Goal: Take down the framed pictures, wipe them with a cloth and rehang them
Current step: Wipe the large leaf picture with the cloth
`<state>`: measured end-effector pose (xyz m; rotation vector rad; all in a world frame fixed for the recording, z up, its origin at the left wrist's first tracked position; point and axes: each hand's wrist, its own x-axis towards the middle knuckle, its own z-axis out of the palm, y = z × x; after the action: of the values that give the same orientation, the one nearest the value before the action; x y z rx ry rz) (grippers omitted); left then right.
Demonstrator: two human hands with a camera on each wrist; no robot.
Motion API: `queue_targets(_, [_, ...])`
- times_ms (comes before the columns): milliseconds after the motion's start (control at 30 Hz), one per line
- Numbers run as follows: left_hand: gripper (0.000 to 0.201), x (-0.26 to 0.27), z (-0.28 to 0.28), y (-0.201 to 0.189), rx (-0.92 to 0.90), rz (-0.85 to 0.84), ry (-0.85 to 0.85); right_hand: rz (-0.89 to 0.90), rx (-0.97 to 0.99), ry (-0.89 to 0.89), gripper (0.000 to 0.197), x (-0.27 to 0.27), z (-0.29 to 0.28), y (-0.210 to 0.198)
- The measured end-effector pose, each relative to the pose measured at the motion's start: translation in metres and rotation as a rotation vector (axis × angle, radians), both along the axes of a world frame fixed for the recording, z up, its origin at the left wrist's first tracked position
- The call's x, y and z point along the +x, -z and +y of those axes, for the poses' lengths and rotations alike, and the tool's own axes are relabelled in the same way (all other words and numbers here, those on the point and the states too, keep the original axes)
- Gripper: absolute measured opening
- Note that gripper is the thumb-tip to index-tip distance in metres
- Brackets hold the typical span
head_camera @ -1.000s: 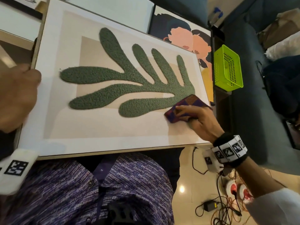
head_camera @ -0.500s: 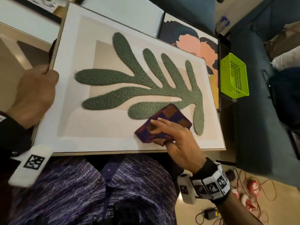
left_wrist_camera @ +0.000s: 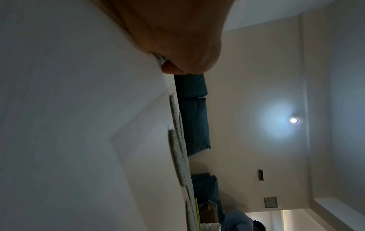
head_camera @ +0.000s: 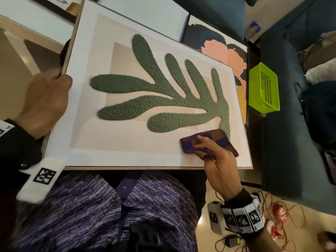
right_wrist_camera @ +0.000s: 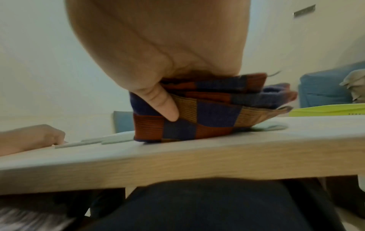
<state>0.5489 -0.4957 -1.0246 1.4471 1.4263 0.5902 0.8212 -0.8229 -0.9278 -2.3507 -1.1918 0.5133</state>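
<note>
Cloth (head_camera: 209, 143) slid rightward — right hand (head_camera: 221, 167) pressing it on framed picture (head_camera: 127, 155).

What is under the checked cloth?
The checked cloth lies on the leaf picture, near its lower right corner, pressed by the right hand. It covers part of the pale surface; the green leaf's stem seems to end at its edge.

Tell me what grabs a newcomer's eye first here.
The big green leaf shape filling the framed picture on the person's lap. At its lower right, the right hand presses a checked cloth; the left hand grips the frame's left edge. A lime basket sits right.
</note>
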Motion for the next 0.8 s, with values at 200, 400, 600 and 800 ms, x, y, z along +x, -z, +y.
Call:
queue_targets(200, [0.022, 0.015, -0.014, -0.041, -0.026, 0.002, 0.002, 0.069, -0.066, -0.337, 0.048, -0.074, -0.01, -0.008])
queue_targets(400, [0.029, 0.017, -0.009, -0.031, 0.002, 0.033, 0.004, -0.028, -0.066, 0.016, 0.042, -0.042, -0.022, -0.011])
queue_targets(600, [0.026, 0.017, -0.01, -0.032, 0.031, 0.064, 0.029, 0.103, -0.096, -0.492, 0.046, -0.102, 0.015, -0.01])
queue_targets(800, [0.031, 0.017, -0.013, -0.037, 0.024, 0.05, 0.001, -0.041, -0.023, -0.016, 0.051, -0.049, 0.014, 0.002])
